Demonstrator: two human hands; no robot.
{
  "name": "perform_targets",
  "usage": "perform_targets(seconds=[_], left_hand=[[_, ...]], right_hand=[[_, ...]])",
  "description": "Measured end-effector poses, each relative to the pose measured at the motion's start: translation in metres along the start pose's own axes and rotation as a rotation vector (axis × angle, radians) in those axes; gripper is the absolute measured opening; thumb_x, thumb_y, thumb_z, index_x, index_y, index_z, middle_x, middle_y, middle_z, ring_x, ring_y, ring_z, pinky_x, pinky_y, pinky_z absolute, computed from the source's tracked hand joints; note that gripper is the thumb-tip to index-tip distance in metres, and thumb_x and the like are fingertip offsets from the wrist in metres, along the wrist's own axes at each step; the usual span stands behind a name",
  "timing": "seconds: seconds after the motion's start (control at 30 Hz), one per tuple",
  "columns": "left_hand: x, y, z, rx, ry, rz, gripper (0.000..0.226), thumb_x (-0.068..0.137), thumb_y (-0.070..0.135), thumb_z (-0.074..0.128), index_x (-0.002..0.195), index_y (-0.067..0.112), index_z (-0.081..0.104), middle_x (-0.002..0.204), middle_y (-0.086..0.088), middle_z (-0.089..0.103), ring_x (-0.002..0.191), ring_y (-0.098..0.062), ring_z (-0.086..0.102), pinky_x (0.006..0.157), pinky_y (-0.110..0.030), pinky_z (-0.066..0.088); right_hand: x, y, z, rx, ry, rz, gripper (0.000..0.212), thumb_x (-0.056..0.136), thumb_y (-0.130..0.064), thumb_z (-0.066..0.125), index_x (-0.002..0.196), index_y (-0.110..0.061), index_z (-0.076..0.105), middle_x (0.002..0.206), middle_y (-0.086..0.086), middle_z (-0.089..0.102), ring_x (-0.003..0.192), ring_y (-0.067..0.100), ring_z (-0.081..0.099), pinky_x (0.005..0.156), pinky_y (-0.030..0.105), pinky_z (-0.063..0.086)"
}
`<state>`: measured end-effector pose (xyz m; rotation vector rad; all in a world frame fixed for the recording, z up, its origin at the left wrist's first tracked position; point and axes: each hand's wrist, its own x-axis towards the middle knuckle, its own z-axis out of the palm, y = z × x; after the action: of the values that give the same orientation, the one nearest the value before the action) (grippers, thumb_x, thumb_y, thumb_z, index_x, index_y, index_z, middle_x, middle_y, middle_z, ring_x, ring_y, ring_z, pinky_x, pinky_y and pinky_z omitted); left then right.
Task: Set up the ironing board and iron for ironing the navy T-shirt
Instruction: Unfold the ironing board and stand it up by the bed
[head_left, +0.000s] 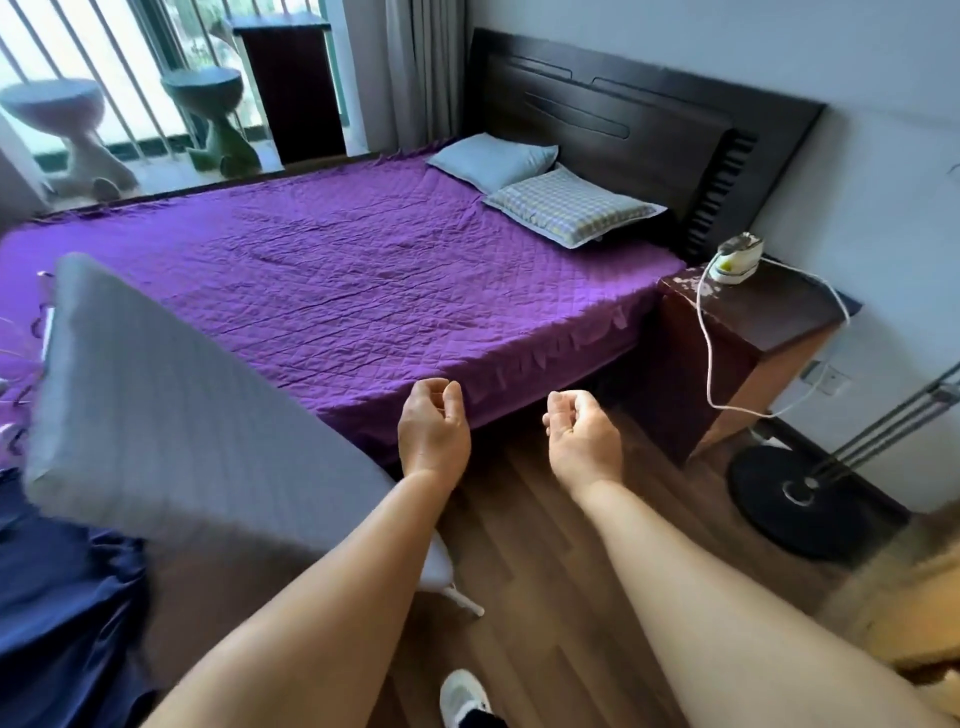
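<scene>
Nearest: white sneaker on dark wood-plank floor. Both hands empty, fingers loosely curled: left hand, right hand. Grey padded ironing board at left w/ navy T-shirt below it. Beyond, bed w/ purple quilted cover. White-and-green iron stands on dark wooden nightstand surface, far right, by headboard.

Quilted purple bedspread; matt grey cloth ironing board.
</scene>
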<state>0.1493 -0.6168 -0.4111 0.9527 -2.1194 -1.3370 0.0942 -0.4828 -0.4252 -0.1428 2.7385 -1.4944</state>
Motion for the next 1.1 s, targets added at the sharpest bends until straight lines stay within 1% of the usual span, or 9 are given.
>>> perform_targets(seconds=[0.23,0.33,0.43,0.5,0.63,0.73,0.87,1.0,1.1], left_hand=[[0.107,0.028,0.031,-0.062,0.105,-0.001,0.026,0.096,0.029,0.046,0.109,0.010,0.059,0.096,-0.002,0.060,0.087,-0.016,0.053,0.076,-0.024,0.036],[0.139,0.033,0.022,-0.054,0.177,0.008,0.025,0.096,0.029,0.046,0.109,0.010,0.059,0.094,0.000,0.058,0.085,-0.015,0.053,0.074,-0.021,0.035],[0.169,0.028,0.003,-0.032,0.299,-0.004,0.025,0.097,0.028,0.047,0.109,0.009,0.059,0.094,-0.001,0.059,0.084,-0.015,0.053,0.071,-0.020,0.034],[0.184,0.021,-0.011,-0.030,0.396,-0.022,0.025,0.096,0.027,0.047,0.109,0.009,0.059,0.094,-0.001,0.060,0.083,-0.015,0.054,0.073,-0.022,0.036],[0.195,0.004,-0.034,-0.024,0.631,-0.096,0.023,0.096,0.026,0.048,0.108,0.010,0.059,0.094,-0.002,0.063,0.081,-0.015,0.055,0.068,-0.016,0.035],[0.194,-0.005,-0.046,-0.001,0.825,-0.150,0.021,0.096,0.023,0.049,0.106,0.008,0.059,0.098,-0.005,0.065,0.083,-0.015,0.056,0.070,-0.014,0.035],[0.182,-0.009,-0.049,0.033,1.128,-0.307,0.020,0.095,0.019,0.049,0.104,0.006,0.060,0.101,-0.011,0.068,0.090,-0.024,0.061,0.077,-0.023,0.039],[0.158,-0.016,-0.050,0.062,1.378,-0.406,0.020,0.094,0.017,0.052,0.104,0.003,0.061,0.103,-0.015,0.067,0.094,-0.029,0.062,0.077,-0.021,0.039],[0.131,-0.020,-0.049,0.064,1.539,-0.494,0.021,0.094,0.019,0.052,0.104,0.003,0.061,0.104,-0.016,0.067,0.096,-0.031,0.062,0.085,-0.034,0.044]], right_hand=[[0.115,-0.044,0.042,-0.024,-0.091,-0.119,0.037,0.095,-0.045,0.040,0.105,-0.015,0.059,0.097,0.006,0.072,0.091,0.027,0.066,0.084,0.038,0.051],[0.145,-0.068,0.070,-0.018,-0.145,-0.168,0.037,0.096,-0.043,0.040,0.104,-0.013,0.060,0.096,0.007,0.072,0.091,0.029,0.066,0.081,0.037,0.050],[0.167,-0.095,0.111,0.029,-0.256,-0.229,0.033,0.096,-0.040,0.043,0.101,-0.012,0.061,0.093,0.009,0.072,0.089,0.031,0.065,0.078,0.036,0.049],[0.175,-0.113,0.139,0.042,-0.340,-0.287,0.031,0.096,-0.038,0.044,0.100,-0.012,0.061,0.092,0.010,0.072,0.088,0.032,0.065,0.076,0.036,0.048],[0.181,-0.140,0.191,0.056,-0.553,-0.391,0.030,0.097,-0.037,0.043,0.100,-0.013,0.060,0.091,0.009,0.072,0.085,0.030,0.064,0.071,0.034,0.044],[0.181,-0.158,0.226,0.086,-0.731,-0.452,0.031,0.096,-0.040,0.043,0.101,-0.015,0.060,0.093,0.007,0.072,0.087,0.031,0.065,0.076,0.035,0.047],[0.172,-0.181,0.249,0.083,-0.994,-0.600,0.030,0.096,-0.039,0.043,0.102,-0.016,0.061,0.095,0.007,0.072,0.088,0.029,0.064,0.075,0.033,0.045],[0.159,-0.192,0.259,0.080,-1.156,-0.679,0.027,0.094,-0.036,0.046,0.103,-0.017,0.062,0.097,0.004,0.071,0.092,0.026,0.063,0.079,0.034,0.044],[0.144,-0.189,0.265,0.050,-1.254,-0.720,0.027,0.092,-0.038,0.049,0.106,-0.018,0.062,0.099,0.001,0.071,0.096,0.026,0.063,0.081,0.033,0.043]])
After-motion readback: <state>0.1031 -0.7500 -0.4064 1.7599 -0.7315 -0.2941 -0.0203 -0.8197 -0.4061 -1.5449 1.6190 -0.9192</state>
